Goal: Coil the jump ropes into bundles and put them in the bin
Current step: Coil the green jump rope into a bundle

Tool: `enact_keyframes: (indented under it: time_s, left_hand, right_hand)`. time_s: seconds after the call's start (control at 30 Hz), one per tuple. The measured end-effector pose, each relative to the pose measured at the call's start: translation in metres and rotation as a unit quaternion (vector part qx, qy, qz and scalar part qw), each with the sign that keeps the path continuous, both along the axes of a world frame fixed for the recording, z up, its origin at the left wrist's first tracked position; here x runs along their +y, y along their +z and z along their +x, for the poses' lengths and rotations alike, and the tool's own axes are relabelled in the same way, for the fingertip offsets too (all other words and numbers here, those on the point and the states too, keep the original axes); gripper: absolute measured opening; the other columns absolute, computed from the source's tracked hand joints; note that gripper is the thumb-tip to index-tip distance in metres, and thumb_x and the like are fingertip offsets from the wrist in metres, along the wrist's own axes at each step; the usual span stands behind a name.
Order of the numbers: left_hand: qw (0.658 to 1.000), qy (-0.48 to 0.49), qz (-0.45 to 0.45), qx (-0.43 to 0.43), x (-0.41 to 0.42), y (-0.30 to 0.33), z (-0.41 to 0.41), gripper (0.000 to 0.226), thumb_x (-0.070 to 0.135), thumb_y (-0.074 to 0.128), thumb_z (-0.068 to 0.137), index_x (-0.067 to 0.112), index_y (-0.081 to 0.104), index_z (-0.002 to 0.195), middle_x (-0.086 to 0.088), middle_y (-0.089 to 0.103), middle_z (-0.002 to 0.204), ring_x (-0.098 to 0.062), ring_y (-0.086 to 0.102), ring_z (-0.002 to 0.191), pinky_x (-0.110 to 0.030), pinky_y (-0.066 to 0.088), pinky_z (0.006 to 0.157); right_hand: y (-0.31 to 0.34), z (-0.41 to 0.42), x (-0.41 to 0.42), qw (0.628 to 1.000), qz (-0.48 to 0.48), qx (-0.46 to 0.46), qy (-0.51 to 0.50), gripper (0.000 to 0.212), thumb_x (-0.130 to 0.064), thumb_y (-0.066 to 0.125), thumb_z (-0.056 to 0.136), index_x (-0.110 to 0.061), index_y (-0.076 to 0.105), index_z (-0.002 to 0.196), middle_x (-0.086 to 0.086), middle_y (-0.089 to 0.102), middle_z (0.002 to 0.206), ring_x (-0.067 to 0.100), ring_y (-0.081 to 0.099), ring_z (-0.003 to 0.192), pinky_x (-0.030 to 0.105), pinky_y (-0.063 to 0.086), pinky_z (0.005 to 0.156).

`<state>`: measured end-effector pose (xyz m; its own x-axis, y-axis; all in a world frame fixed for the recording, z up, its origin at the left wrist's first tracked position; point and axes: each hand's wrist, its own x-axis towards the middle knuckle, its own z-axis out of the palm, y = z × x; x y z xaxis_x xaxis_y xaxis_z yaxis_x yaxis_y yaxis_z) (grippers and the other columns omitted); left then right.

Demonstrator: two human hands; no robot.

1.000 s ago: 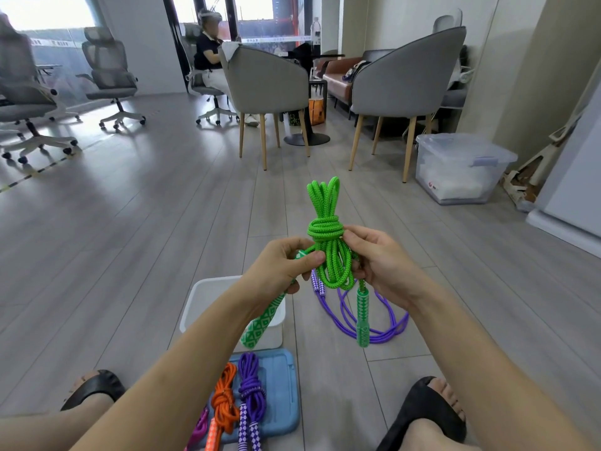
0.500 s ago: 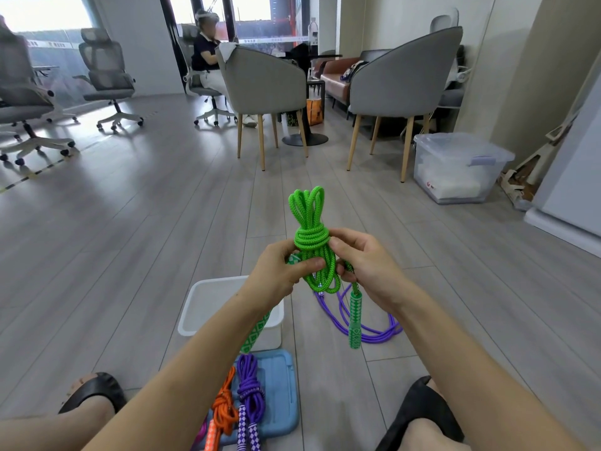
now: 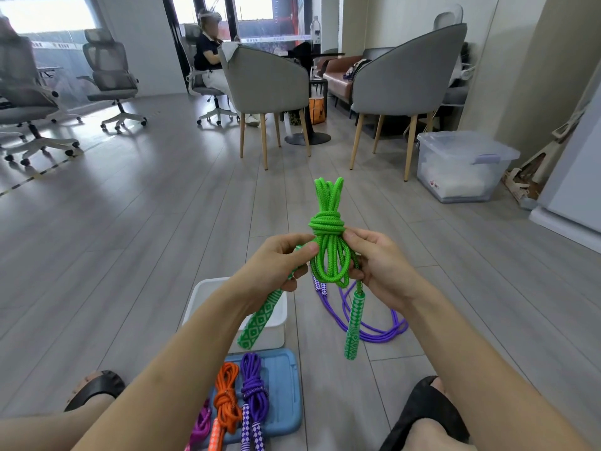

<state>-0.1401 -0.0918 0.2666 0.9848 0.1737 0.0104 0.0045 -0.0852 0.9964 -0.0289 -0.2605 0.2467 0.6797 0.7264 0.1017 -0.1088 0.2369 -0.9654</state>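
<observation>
A green jump rope (image 3: 327,229) is coiled into a bundle with wraps round its upper part, held upright above the floor. My left hand (image 3: 279,262) grips one patterned green handle and pinches the bundle just under the wraps. My right hand (image 3: 377,265) pinches the bundle from the right, and the other green handle (image 3: 353,323) hangs below it. A white bin (image 3: 208,297) stands on the floor under my left forearm. A loose purple rope (image 3: 374,330) lies on the floor beyond the bin.
A blue lid (image 3: 283,385) near my feet carries a coiled orange rope (image 3: 227,398), a coiled purple rope (image 3: 252,392) and part of a pink one (image 3: 200,428). Grey chairs (image 3: 270,89), a clear storage box (image 3: 461,166) and a seated person stand farther off.
Both hands and the green bundle shifted slightly left and then back to the right, staying at about the same height. The grip on the rope is unchanged.
</observation>
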Motion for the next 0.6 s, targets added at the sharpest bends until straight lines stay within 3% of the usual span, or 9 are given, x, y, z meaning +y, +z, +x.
enact_keyframes:
  time_s: [0.13, 0.27, 0.4, 0.6]
  left_hand:
    - [0.999, 0.012, 0.047, 0.022, 0.0014, -0.0007, 0.0008, 0.022, 0.020, 0.062, 0.102, 0.004, 0.066, 0.116, 0.000, 0.041, 0.073, -0.010, 0.035, 0.056, -0.021, 0.027, 0.046]
    - [0.999, 0.010, 0.044, 0.028, 0.0008, -0.0014, 0.0018, 0.028, 0.020, 0.062, 0.101, -0.004, 0.061, 0.116, -0.009, 0.041, 0.077, -0.012, 0.032, 0.055, -0.020, 0.027, 0.043]
    - [0.999, 0.014, 0.029, 0.024, -0.0015, -0.0012, 0.0015, 0.028, 0.019, 0.062, 0.101, -0.007, 0.057, 0.111, -0.004, 0.047, 0.072, -0.012, 0.031, 0.056, -0.021, 0.025, 0.044]
    - [0.999, 0.015, 0.036, 0.019, -0.0021, -0.0042, 0.0029, 0.022, 0.019, 0.058, 0.104, -0.003, 0.059, 0.110, 0.004, 0.041, 0.066, -0.012, 0.029, 0.056, -0.022, 0.025, 0.045]
  right_hand:
    - [0.0001, -0.0001, -0.0018, 1.000, -0.010, -0.016, 0.005, 0.031, -0.018, 0.049, 0.108, -0.002, 0.069, 0.126, 0.013, 0.058, 0.087, 0.014, 0.043, 0.065, 0.019, 0.032, 0.046]
    - [-0.0007, -0.0001, -0.0016, 1.000, -0.012, -0.026, 0.003, 0.031, -0.018, 0.048, 0.108, -0.004, 0.070, 0.125, 0.016, 0.055, 0.091, 0.015, 0.042, 0.066, 0.019, 0.033, 0.046]
    - [-0.0033, -0.0010, 0.0001, 1.000, -0.005, -0.029, 0.001, 0.030, -0.018, 0.047, 0.109, -0.009, 0.072, 0.122, 0.008, 0.059, 0.082, 0.015, 0.043, 0.065, 0.019, 0.033, 0.047]
    - [-0.0018, -0.0029, 0.0003, 0.999, -0.009, -0.033, -0.009, 0.029, -0.018, 0.047, 0.109, -0.011, 0.071, 0.124, 0.002, 0.061, 0.078, 0.010, 0.044, 0.062, 0.019, 0.035, 0.047]
